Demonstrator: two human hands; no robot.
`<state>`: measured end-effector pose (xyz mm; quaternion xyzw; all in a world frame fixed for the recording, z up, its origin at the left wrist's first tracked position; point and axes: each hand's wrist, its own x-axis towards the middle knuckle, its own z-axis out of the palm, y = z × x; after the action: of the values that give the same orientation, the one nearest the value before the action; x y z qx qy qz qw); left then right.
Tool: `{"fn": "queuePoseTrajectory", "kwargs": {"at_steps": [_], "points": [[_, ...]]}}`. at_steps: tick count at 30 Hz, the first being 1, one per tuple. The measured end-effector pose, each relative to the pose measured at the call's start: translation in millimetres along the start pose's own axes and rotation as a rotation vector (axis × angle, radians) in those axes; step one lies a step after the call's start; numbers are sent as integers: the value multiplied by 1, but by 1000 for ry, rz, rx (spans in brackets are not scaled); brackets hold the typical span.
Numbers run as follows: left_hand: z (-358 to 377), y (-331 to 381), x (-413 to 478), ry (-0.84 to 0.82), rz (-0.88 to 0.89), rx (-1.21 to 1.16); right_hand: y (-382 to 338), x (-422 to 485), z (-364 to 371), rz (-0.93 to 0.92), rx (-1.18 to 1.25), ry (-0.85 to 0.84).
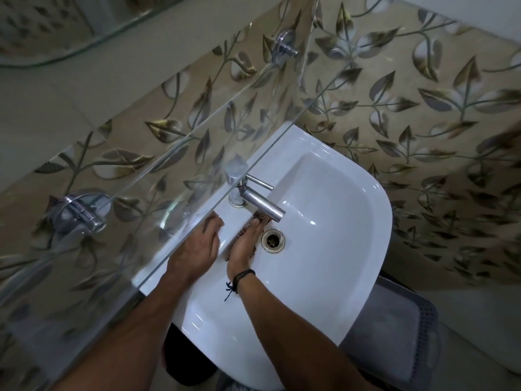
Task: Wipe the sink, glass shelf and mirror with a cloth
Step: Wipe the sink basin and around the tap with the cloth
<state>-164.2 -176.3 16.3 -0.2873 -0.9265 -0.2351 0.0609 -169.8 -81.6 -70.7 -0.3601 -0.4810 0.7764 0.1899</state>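
- The glass shelf (158,170) overhangs the back rim of the sink (338,221); its front edge crosses the left hand's fingertips.
- The left hand (197,249) lies flat on the rim with relaxed fingers, holding nothing.
- The right hand (244,249) presses the cloth (261,219) with straight fingers, under the tap (259,200) and just beside the drain (273,240).
- The basin widens rightward.

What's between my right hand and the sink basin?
The cloth, pressed under the right hand against the sink beside the drain; the head view shows it.
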Motion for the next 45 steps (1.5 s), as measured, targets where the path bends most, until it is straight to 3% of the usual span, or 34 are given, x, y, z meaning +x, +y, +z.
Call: {"fn": "queuePoseTrajectory", "kwargs": {"at_steps": [3,5,9,17,19,21,28,31,34,38,42,45], "points": [[0,0,2,-11,-7,-18,-6,20,-3,-97,-56,-15],[-1,-1,1,-24,-17,-41,-30,37,1,-108,59,-80],[0,-2,-4,-21,-39,-67,-64,42,5,-33,109,55],[-1,1,-2,0,-10,-50,38,6,-8,152,-24,15],[0,0,-2,8,-22,-42,12,-30,-7,198,-43,-58],[1,-1,-3,4,-23,-44,-3,-32,-9,112,-60,-86],[5,-5,-5,34,-6,-46,14,22,-7,148,-22,-26],[6,-6,-5,24,-5,-48,31,15,-10,225,-95,-26],[8,-9,-6,27,-25,-20,4,-28,-10,299,-237,-55],[11,-11,-7,31,-24,-19,-7,-74,-26,387,-512,-234],[13,-11,-8,39,-9,-8,-2,-80,-48,248,-811,-464],[12,-11,-8,17,-16,-3,2,-78,-58,170,-1022,-534]]}}
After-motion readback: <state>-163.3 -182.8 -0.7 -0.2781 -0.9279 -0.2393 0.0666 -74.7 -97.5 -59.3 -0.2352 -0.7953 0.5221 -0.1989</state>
